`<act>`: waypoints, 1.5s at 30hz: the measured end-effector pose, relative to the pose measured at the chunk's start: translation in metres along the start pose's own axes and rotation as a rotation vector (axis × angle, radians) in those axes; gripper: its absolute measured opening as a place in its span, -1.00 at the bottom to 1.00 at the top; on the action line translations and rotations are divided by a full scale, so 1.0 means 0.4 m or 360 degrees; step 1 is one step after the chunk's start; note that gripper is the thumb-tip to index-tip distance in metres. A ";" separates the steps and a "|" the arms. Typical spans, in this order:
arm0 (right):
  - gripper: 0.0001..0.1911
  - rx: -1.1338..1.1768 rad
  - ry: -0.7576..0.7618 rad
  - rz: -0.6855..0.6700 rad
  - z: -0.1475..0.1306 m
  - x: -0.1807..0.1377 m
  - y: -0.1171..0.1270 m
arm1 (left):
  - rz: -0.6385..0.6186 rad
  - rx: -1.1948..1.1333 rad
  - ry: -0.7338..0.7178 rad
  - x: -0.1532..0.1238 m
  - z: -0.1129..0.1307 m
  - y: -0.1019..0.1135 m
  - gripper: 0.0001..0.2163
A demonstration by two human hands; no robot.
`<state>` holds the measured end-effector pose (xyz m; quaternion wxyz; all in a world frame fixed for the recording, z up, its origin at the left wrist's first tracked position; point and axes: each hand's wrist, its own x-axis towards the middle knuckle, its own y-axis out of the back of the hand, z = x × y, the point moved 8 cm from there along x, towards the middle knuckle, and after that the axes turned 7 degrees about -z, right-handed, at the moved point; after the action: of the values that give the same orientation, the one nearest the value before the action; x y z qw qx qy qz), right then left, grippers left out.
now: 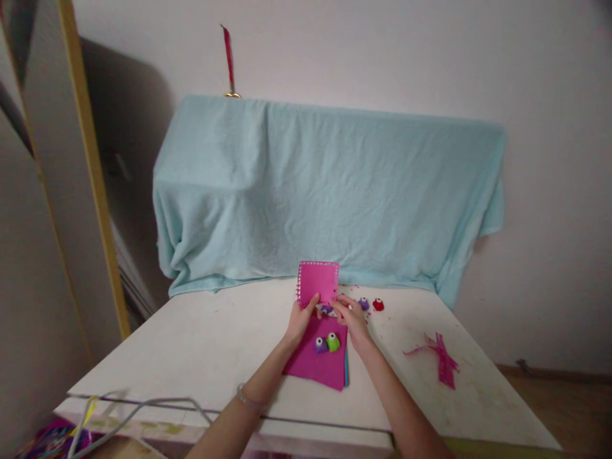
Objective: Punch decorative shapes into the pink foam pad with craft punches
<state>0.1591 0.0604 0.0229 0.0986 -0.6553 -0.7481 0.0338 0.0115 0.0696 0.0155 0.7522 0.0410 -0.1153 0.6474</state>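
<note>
A small pink square sheet (318,282) with punched holes along its edges stands upright above the white table (205,344). My left hand (301,319) grips its lower left edge, fingers closed on it. My right hand (351,317) pinches a small purple punch (327,310) against the sheet's lower right edge. Below my hands lies a stack of pink sheets (318,366) with a purple punch (320,345) and a green punch (333,342) resting on it.
Another purple punch (364,303) and a red punch (378,305) sit just right of my hands. Pink paper strips (442,357) lie at the table's right. A light blue cloth (325,191) covers something bulky behind. Cables (138,408) hang over the front left edge.
</note>
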 end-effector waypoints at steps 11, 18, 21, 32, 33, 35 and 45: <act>-0.56 -0.0051 0.0034 0.0170 -0.008 -0.006 0.023 | 0.0073 0.0044 -0.0074 -0.003 0.008 0.011 -0.60; -0.54 -0.0061 0.0000 0.0148 -0.013 -0.010 0.019 | 0.0089 0.0091 -0.0043 -0.005 0.015 0.010 -0.61; -0.53 -0.0068 0.0002 0.0138 -0.011 -0.009 0.020 | 0.0099 0.0069 -0.0046 -0.005 0.015 0.010 -0.62; -0.57 -0.0085 -0.0017 0.0125 -0.001 -0.002 0.019 | 0.0080 -0.0048 -0.0029 0.001 -0.012 0.003 -0.76; -0.57 -0.0088 -0.0019 0.0117 0.000 -0.001 0.018 | 0.0093 -0.0058 -0.0014 0.001 -0.015 0.004 -0.77; -0.56 -0.0091 -0.0023 0.0098 0.001 -0.001 0.015 | 0.0102 -0.0070 0.0008 0.000 -0.017 0.004 -0.78; -0.59 -0.0088 -0.0014 0.0035 -0.004 -0.002 0.006 | 0.0117 -0.0088 0.0050 -0.006 -0.024 0.007 -0.80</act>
<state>0.1617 0.0598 0.0237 0.0767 -0.6659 -0.7419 0.0173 0.0098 0.0699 0.0055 0.7306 0.0057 -0.1230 0.6716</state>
